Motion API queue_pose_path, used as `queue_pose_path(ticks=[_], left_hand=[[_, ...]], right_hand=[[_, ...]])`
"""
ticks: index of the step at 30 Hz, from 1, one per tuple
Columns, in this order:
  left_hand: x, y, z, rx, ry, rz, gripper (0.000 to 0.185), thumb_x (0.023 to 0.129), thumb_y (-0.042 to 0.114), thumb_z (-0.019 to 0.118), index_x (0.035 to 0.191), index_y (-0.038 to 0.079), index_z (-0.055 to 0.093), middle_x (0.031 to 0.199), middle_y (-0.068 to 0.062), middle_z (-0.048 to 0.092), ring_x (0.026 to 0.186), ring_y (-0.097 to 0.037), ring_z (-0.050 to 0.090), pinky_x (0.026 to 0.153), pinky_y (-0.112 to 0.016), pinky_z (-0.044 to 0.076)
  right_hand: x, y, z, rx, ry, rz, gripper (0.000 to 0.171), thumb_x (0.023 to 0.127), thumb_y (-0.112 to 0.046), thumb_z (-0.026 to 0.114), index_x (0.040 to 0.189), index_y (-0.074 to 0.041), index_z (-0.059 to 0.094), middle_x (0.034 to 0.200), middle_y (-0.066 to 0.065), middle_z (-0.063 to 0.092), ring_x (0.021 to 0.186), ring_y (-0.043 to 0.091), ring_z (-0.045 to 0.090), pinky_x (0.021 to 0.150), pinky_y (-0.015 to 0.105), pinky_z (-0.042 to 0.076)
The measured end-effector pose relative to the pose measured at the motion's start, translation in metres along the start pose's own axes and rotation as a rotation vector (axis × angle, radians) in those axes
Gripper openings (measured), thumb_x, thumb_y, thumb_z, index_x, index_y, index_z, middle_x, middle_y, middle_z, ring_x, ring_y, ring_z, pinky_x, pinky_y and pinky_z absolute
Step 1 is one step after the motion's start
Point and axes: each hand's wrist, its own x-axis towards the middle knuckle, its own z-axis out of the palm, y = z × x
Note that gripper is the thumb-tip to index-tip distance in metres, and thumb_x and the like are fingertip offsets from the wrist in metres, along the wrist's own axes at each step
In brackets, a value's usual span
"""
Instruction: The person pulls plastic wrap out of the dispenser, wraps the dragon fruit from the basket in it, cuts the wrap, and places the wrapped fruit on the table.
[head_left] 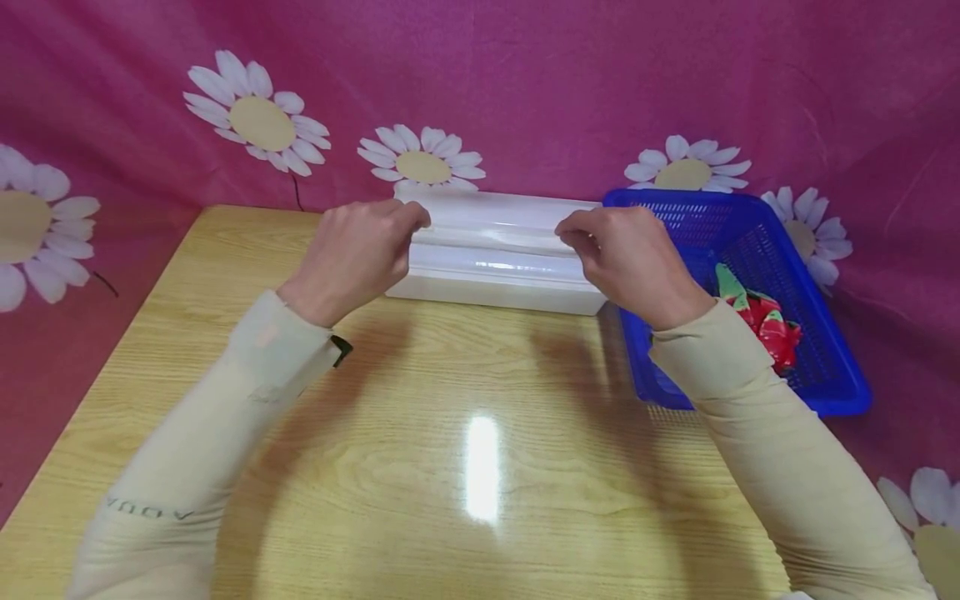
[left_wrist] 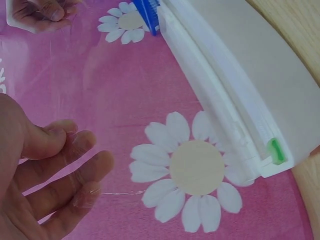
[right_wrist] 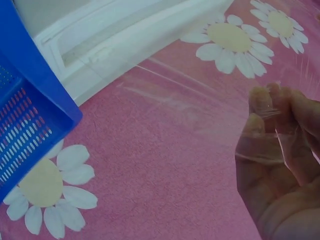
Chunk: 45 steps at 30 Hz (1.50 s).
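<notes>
Head view: your left hand (head_left: pixel 352 254) sits at the left end of the white film dispenser (head_left: pixel 495 250), fingers curled at its upper edge. Your right hand (head_left: pixel 630 258) mirrors it at the right end, thumb and fingers closed together at the same edge. The dispenser lies across the far side of the wooden table (head_left: pixel 450 400), between your 2 grips. Just right of your right hand stands a blue basket (head_left: pixel 750 242), touching the dispenser's end, with a red and green item (head_left: pixel 765 321) inside. A pink daisy-print cloth (head_left: pixel 562 83) hangs behind.

Left wrist view: your left hand (left_wrist: pixel 47 175) has thumb and fingers drawn together, pinching a clear film (left_wrist: pixel 120 192); a thin film edge runs out from the fingertips. The dispenser (left_wrist: pixel 260 85) lies above and to the right of the grip, well apart, with a green slider (left_wrist: pixel 276 151) at its near end. Your other hand shows at the top left corner.

Right wrist view: your right hand (right_wrist: pixel 280 165) pinches the clear film (right_wrist: pixel 200 110) between thumb and fingertips; the sheet wraps over the fingers and stretches away toward the dispenser (right_wrist: pixel 125 40). The blue basket (right_wrist: pixel 30 120) stands left of the grip, against the dispenser.
</notes>
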Motion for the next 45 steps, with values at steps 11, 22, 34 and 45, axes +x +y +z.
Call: queue_pose_path(ticks=[11, 22, 34, 45], left_hand=[[-0.002, 0.008, -0.013, -0.021, 0.053, 0.022, 0.027, 0.095, -0.003, 0.051, 0.105, 0.005, 0.075, 0.081, -0.011, 0.075, 0.057, -0.03, 0.06, 0.049, -0.042, 0.047], [-0.006, 0.014, -0.028, -0.009, 0.098, 0.02, 0.022, 0.094, -0.001, 0.055, 0.105, 0.004, 0.074, 0.084, -0.013, 0.076, 0.06, -0.032, 0.061, 0.052, -0.046, 0.05], [-0.007, 0.022, -0.042, 0.004, 0.155, 0.023, 0.023, 0.096, 0.0, 0.054, 0.106, 0.003, 0.075, 0.088, -0.013, 0.078, 0.062, -0.031, 0.064, 0.051, -0.043, 0.049], [-0.011, 0.03, -0.062, 0.004, 0.186, 0.016, 0.024, 0.096, -0.001, 0.055, 0.106, 0.003, 0.075, 0.088, -0.014, 0.078, 0.061, -0.034, 0.064, 0.053, -0.047, 0.053]], right_hand=[[-0.007, -0.007, -0.016, 0.009, 0.028, -0.033, 0.018, 0.096, -0.004, 0.065, 0.103, -0.01, 0.081, 0.092, 0.012, 0.08, 0.075, 0.027, 0.072, 0.077, 0.049, 0.056], [-0.012, -0.015, -0.032, 0.015, 0.05, -0.074, 0.017, 0.098, -0.005, 0.066, 0.105, -0.01, 0.08, 0.086, 0.012, 0.077, 0.077, 0.028, 0.07, 0.08, 0.048, 0.056], [-0.015, -0.022, -0.049, 0.003, 0.082, -0.13, 0.017, 0.097, 0.0, 0.066, 0.106, -0.006, 0.079, 0.095, 0.015, 0.08, 0.081, 0.032, 0.076, 0.075, 0.051, 0.058], [-0.015, -0.029, -0.062, -0.008, 0.162, -0.247, 0.014, 0.096, 0.002, 0.067, 0.101, -0.003, 0.078, 0.086, 0.014, 0.079, 0.073, 0.029, 0.072, 0.073, 0.046, 0.056]])
